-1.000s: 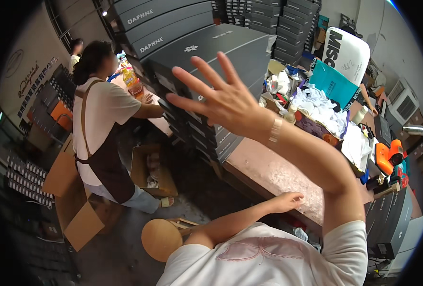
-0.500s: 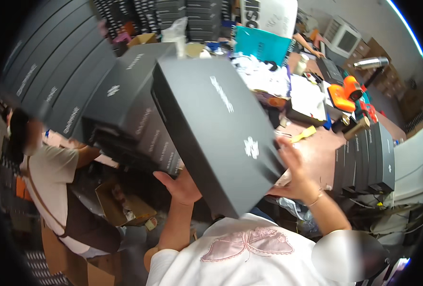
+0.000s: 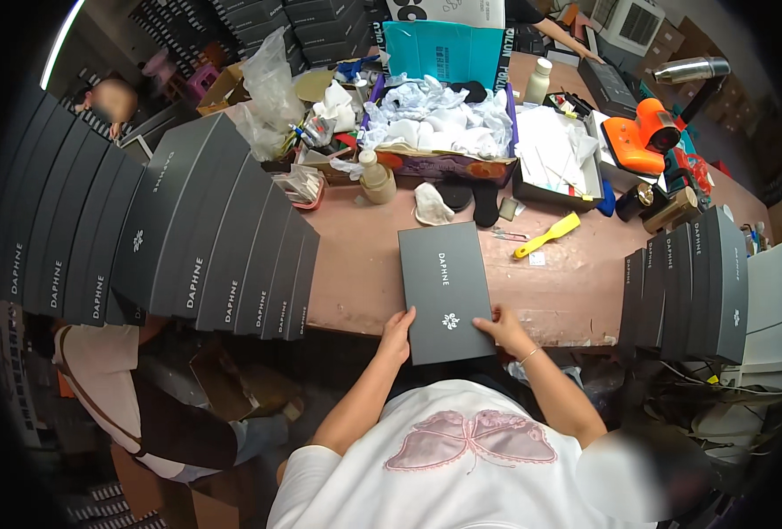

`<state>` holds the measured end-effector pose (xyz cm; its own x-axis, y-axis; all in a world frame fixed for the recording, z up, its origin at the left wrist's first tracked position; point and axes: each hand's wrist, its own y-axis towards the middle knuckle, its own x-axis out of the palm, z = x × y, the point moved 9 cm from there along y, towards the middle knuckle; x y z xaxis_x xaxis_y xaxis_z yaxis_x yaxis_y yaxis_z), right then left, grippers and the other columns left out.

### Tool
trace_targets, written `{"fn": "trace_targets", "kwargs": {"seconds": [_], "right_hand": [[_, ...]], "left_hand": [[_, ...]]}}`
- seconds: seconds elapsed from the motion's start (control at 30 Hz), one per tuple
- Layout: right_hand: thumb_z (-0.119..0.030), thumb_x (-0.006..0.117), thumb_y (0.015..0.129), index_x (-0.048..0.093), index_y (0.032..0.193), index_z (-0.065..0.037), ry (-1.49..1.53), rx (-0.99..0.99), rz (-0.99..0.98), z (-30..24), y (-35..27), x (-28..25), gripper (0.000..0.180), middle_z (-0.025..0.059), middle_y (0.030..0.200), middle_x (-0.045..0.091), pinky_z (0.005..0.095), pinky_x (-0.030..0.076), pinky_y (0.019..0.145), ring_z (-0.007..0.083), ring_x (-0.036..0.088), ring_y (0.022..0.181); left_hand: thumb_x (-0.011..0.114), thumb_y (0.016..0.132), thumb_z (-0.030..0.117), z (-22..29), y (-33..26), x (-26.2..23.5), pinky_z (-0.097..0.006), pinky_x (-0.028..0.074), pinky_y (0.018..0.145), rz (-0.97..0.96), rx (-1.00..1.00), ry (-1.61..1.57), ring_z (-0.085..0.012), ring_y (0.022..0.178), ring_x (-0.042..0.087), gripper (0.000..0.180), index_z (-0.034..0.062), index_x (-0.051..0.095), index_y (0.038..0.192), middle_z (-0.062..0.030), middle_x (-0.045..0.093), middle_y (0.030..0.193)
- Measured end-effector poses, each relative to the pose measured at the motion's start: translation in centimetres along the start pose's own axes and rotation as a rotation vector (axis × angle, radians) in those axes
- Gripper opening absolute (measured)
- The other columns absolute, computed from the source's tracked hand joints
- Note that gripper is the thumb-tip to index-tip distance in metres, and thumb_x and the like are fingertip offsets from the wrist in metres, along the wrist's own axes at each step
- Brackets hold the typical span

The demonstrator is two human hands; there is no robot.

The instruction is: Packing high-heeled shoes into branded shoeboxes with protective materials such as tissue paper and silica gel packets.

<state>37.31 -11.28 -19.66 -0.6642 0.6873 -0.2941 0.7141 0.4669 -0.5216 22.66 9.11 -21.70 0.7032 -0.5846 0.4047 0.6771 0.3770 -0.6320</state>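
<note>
On the near edge of the pink worktable (image 3: 364, 273) lies one flat dark grey box (image 3: 446, 291), lid up, its near end overhanging the table edge toward the person. Left hand (image 3: 397, 334) grips the near left corner, fingers closed on the edge. Right hand (image 3: 505, 329) rests on the near right corner, fingers spread flat on the lid. Box sits between both hands. Stacks of matching boxes (image 3: 206, 238) stand to the left; further boxes (image 3: 690, 282) to the right. Yellow scraper (image 3: 547, 235) lies just beyond.
</note>
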Motion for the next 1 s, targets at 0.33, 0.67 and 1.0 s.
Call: {"fn": "trace_targets", "kwargs": {"seconds": [0.33,0.67,1.0], "right_hand": [[-0.03,0.069,0.084,0.057,0.099,-0.006,0.792,0.194,-0.218,-4.8,-0.4,-1.3,0.03,0.002,0.082,0.055,0.0261,0.047,0.066,0.0084,0.052,0.073],[-0.026,0.082,0.064,0.022,0.144,-0.003,-0.656,-0.589,0.25,-18.2,-5.5,7.8,0.103,0.0285,0.139,0.031,0.0476,0.028,0.104,0.0433,0.032,0.126],[-0.015,0.065,0.08,0.058,0.091,-0.001,-0.208,-0.496,-0.01,-19.2,-5.6,7.8,0.019,0.0188,0.089,0.06,0.0413,0.048,0.069,0.0367,0.059,0.082]], "left_hand": [[0.07,0.084,0.03,6.3,-0.5,0.5,-0.039,0.031,0.105,-0.087,0.14,0.062,-0.0249,0.126,0.037,0.057,0.0062,0.046,0.129,-0.0117,0.044,0.134],[0.064,0.087,0.019,24.4,-3.9,-11.7,-0.041,0.038,0.101,0.47,0.717,1.234,-0.0374,0.121,0.046,0.052,0.0006,0.044,0.132,-0.0226,0.047,0.131],[0.062,0.087,0.024,2.6,-10.4,11.8,-0.037,0.042,0.098,-1.184,0.363,1.082,-0.0265,0.116,0.053,0.042,0.0004,0.054,0.122,-0.0197,0.058,0.116]]}}
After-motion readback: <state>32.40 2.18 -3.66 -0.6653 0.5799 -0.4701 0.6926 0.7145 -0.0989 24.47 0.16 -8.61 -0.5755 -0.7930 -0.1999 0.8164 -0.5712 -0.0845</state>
